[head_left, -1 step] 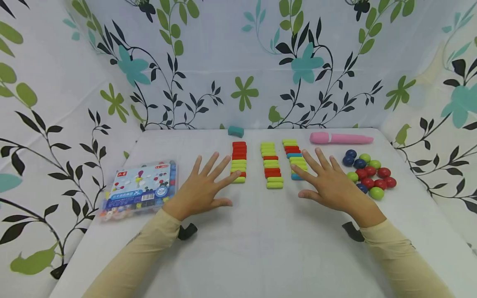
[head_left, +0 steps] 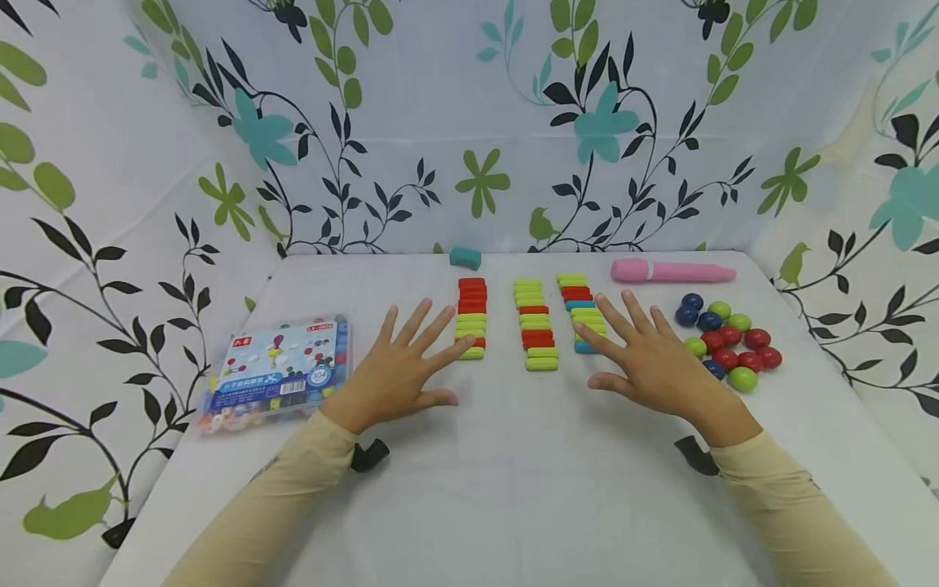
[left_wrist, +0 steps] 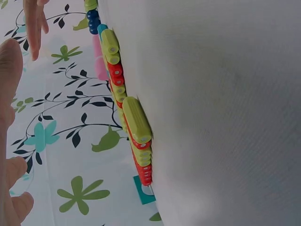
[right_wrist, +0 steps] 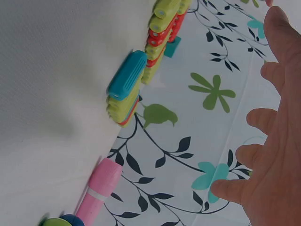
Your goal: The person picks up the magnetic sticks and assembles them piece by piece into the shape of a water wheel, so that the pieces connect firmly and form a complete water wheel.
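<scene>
My left hand (head_left: 399,375) hovers above the table with its fingers spread and holds nothing. Its fingertips lie near the left column of red and yellow-green sticks (head_left: 472,306). On the other side, my right hand (head_left: 653,363) is held out the same way, also holding nothing. It partly covers the right column of yellow-green, red and blue sticks (head_left: 575,292). Between the hands runs a middle column of yellow-green and red sticks (head_left: 538,335). In the right wrist view, a blue stick (right_wrist: 128,75) sits at the near end of its column.
A clear plastic box (head_left: 275,367) of coloured parts with a printed label stands left of my left hand. Red, green and dark blue balls (head_left: 751,361) cluster at the right. Behind them lies a pink pen-like tool (head_left: 673,271). A teal block (head_left: 465,258) sits at the back edge.
</scene>
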The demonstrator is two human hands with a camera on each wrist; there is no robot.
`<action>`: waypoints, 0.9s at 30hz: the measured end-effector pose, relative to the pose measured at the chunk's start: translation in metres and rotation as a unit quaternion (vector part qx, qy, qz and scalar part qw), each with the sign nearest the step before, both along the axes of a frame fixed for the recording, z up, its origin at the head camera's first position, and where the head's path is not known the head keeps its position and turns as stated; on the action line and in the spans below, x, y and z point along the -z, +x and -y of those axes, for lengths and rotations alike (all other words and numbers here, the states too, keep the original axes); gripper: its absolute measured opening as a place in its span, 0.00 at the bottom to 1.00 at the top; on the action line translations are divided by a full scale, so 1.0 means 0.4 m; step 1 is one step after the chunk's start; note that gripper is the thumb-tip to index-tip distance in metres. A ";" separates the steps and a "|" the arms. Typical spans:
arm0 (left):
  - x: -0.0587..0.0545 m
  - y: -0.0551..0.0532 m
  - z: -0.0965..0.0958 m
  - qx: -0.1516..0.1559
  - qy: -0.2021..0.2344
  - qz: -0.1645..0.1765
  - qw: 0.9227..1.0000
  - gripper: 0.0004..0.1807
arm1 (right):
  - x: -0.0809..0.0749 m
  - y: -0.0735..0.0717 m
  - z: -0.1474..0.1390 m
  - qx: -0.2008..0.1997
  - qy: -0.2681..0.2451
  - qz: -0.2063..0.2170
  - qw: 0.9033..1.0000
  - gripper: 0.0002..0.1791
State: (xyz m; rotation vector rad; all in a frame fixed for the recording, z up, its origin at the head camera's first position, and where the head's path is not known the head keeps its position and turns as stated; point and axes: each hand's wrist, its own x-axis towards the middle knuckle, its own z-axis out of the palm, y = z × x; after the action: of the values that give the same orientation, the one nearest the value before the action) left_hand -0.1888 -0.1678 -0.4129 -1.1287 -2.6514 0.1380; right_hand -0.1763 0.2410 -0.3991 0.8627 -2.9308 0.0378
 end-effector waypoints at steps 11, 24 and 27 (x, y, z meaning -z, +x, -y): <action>-0.009 0.011 0.001 -0.002 0.011 -0.003 1.000 0.47 | -0.010 0.012 -0.012 0.011 -0.002 -0.003 1.000 0.46; -0.003 0.033 0.001 0.015 0.011 -0.014 1.000 0.46 | -0.044 -0.025 -0.218 0.142 0.006 0.006 0.990 0.39; -0.002 0.037 0.000 0.025 0.013 -0.025 0.999 0.45 | -0.037 -0.049 -0.267 0.175 0.010 0.052 0.983 0.37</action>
State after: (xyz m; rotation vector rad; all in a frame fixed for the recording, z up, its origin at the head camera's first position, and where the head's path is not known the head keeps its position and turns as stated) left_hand -0.1740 -0.1677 -0.4122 -1.1670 -2.5724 0.1195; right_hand -0.1958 0.3478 -0.3841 0.3447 -3.1387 0.0301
